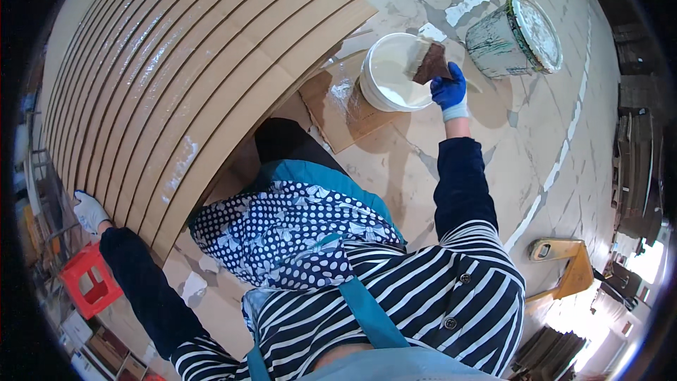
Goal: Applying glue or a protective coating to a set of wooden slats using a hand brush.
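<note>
My right hand (449,90), in a blue-coated glove, is closed on a wide flat brush (430,63) with a dark reddish-brown handle and pale bristles. The brush is over the right rim of a white bucket (374,92), which holds a creamy white liquid. To the left lies a fanned stack of brown cardboard sheets (204,63), overlapping in long strips with shiny wet patches along them. At the stack's lower left edge my left hand (89,212), in a whitish glove with blue at the fingertips, grips the sheet ends; its fingers are partly hidden.
A paint-stained tub (497,42) stands beyond the white bucket, which is beside a flat cardboard piece (345,109) on the floor. A red plastic stool (90,279) is below my left hand. Lower right is a yellow pallet-jack handle (575,268); cardboard stacks (635,162) line the right side.
</note>
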A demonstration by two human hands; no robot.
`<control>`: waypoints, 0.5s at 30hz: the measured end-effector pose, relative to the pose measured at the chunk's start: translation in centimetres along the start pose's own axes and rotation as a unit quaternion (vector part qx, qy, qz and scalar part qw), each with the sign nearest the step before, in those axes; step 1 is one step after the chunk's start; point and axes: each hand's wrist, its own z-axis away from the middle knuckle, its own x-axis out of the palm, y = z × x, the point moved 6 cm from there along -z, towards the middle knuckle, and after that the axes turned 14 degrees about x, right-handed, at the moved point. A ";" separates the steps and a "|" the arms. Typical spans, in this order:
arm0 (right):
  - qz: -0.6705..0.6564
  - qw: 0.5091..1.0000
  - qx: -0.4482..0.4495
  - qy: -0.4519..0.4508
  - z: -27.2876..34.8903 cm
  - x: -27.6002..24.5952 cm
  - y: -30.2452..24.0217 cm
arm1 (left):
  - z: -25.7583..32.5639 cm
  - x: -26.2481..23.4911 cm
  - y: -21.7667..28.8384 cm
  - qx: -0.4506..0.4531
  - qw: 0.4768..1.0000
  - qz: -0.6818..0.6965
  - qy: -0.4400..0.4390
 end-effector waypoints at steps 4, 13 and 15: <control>-0.086 0.981 0.021 -0.170 1.1 -0.3 2.0 | 0.6 -0.3 1.5 0.008 1.000 0.015 0.017; 0.173 0.940 -0.275 0.109 6.1 4.6 2.9 | 1.9 -1.6 3.1 0.213 0.951 0.099 0.202; 0.407 0.829 -0.344 0.169 8.5 6.1 2.9 | 1.3 -0.9 2.7 0.070 0.989 0.122 0.049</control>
